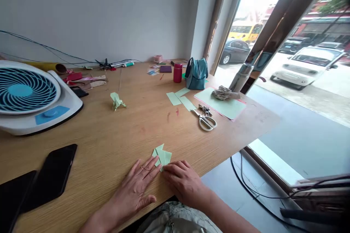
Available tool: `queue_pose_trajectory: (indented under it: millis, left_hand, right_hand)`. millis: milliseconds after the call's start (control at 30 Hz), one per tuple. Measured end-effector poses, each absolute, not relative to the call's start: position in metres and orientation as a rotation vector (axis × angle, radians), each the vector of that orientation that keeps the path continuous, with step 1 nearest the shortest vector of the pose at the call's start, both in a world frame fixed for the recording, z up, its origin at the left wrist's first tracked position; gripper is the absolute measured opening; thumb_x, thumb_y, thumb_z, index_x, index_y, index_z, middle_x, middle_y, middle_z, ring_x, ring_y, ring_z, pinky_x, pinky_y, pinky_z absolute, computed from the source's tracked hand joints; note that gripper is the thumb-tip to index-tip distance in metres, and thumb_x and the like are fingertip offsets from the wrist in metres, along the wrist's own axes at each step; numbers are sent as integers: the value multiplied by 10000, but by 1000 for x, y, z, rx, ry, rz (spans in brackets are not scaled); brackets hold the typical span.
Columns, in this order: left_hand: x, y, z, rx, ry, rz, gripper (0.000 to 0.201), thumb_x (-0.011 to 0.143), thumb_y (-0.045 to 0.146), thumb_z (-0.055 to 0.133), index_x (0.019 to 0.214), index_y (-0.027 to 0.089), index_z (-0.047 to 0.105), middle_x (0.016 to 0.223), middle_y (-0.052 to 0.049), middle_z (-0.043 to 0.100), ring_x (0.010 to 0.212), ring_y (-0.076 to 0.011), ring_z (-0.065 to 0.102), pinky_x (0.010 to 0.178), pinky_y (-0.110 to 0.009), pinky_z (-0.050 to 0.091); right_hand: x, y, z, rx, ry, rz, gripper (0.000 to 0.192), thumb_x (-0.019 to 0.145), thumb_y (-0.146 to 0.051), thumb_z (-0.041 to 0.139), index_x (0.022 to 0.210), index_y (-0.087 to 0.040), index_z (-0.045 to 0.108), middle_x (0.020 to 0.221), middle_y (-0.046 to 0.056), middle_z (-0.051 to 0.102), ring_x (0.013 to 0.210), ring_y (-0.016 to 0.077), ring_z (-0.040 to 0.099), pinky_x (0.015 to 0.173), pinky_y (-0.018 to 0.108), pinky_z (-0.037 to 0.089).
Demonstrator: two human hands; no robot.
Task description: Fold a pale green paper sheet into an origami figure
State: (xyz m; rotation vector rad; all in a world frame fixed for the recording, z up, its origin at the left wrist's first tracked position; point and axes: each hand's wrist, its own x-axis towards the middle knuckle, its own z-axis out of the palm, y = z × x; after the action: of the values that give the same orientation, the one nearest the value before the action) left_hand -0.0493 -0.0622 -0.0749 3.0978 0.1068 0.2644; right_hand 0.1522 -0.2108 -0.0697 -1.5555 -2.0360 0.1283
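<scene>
A folded piece of pale green paper [164, 156] lies near the front edge of the wooden table. My left hand [136, 184] rests flat with its fingers stretched out, and their tips press on the paper's lower left side. Curled at the paper's lower right corner, my right hand [184, 182] has its fingers closed on that edge; the fingertips are partly hidden. Farther back on the left stands another folded green paper figure [116, 101]. Flat green paper strips [173, 98] lie beyond, beside white-handled scissors [207, 123] and a bunch of keys [205, 110].
Two dark phones [56, 173] lie at the left, below a white fan [62, 98]. Toward the back are a red canister [177, 73], a blue bag [196, 74] and green sheets [226, 107] under a crumpled cloth [222, 93]. The table edge [235, 151] runs along my right.
</scene>
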Motion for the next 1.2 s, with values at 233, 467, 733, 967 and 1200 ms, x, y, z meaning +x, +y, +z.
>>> queue_pose_trajectory:
  millis: [233,467,733,967,1200]
  left_hand:
    - [-48,-67,-73,3105,139,278,872,874,716,408,1558,219,199,1587,-91,312,1457,-247,278,1217,-413,83]
    - [-45,-76,-61,2887,322,-21,801,888,709,362,1525,228,298,1622,-103,199,1506,-288,139,1210,-512,127]
    - [-42,-80,-54,2776,402,-40,789,877,724,359,1496,235,355,1617,-101,217,1505,-289,143,1213,-545,90]
    - [-48,-77,-56,2757,373,66,760,957,605,364,1566,219,123,1612,-104,240,1504,-275,144,1209,-520,122]
    - [-23,-75,-57,2545,923,444,245,944,283,540,1158,181,600,1149,-103,610,1105,-239,559,984,-399,443]
  right_hand:
    - [152,-213,-72,-1540,-2072,88,227,948,-173,496,1131,-175,631,1238,112,648,1086,222,555,939,394,426]
    - [154,-217,-81,-1520,-2138,56,310,975,-167,471,1256,-150,601,1319,123,617,1156,258,531,943,428,418]
    - [152,-217,-81,-1518,-2139,-10,304,980,-171,464,1229,-141,635,1266,130,653,1134,258,556,916,421,441]
    - [144,-218,-80,-1534,-2120,-43,281,963,-164,498,1198,-133,648,1255,122,657,1080,260,567,902,423,453]
    - [130,-227,-84,-1576,-2043,-76,372,948,-122,488,1312,-123,566,1289,135,632,1089,264,559,891,423,441]
